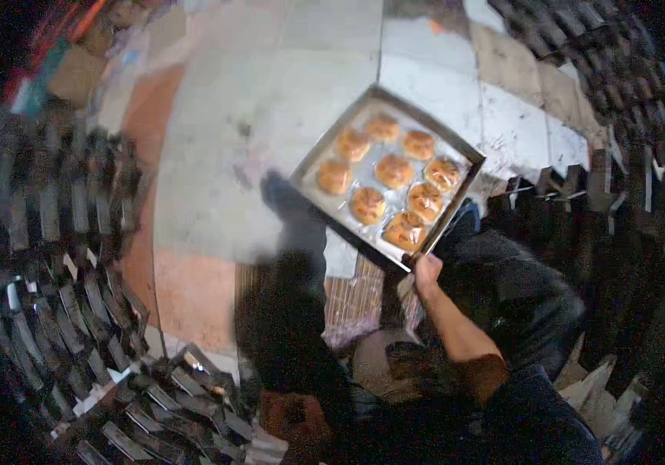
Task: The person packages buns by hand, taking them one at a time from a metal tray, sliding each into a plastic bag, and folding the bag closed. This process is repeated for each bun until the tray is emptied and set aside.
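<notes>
My right hand (427,273) is closed on the near corner of a square, dark-edged metal tray (442,236). On the tray lie several round golden-brown buns (393,171), spaced apart; the ones toward the right side look shiny, as if in clear wrap. At the bottom, a dim reddish-brown shape (293,417) near my lap looks like my left hand, well away from the tray. Shadow and blur hide its fingers, so I cannot make out whether it holds anything.
Stacks of dark, slat-like pieces (38,186) line the left side, with more (580,194) at the right. Pale and orange floor tiles (216,155) lie ahead. My dark-clothed legs are bent below the tray, near a striped surface (354,298).
</notes>
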Demonstrator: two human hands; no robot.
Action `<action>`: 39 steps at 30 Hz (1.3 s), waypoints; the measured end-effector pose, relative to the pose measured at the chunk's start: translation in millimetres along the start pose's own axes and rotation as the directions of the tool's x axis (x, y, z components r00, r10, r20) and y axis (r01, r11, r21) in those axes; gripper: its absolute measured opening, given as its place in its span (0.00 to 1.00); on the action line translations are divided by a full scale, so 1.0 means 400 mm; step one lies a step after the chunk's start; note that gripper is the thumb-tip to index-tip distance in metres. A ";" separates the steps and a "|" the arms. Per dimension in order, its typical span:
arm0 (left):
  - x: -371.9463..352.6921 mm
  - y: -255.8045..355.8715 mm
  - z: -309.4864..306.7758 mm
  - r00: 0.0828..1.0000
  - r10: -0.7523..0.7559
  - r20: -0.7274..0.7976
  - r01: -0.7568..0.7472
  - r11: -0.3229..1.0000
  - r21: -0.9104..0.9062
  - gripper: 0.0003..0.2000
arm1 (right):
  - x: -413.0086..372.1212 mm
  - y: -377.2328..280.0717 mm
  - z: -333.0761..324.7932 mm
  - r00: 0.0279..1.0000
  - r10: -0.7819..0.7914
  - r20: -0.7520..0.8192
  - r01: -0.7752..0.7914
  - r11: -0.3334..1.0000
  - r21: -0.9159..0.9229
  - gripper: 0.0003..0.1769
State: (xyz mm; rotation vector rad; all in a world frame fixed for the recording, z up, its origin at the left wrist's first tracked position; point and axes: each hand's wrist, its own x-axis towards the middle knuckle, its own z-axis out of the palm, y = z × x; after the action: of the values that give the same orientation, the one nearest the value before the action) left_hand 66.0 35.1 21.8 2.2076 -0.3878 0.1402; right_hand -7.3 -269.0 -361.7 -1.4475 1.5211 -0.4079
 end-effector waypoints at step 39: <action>-0.120 -0.007 0.429 -0.043 0.000 0.999 -0.467 0.884 -0.020 0.28 | -1.097 -1.233 -1.786 0.424 -0.739 -0.523 0.849 0.124 0.513 0.21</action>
State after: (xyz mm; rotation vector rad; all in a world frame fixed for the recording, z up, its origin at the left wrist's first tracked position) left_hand 15.4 -86.9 -97.9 2.1019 -1.7096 -1.4921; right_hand -364.3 -250.4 542.8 -1.4127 0.2888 -1.6433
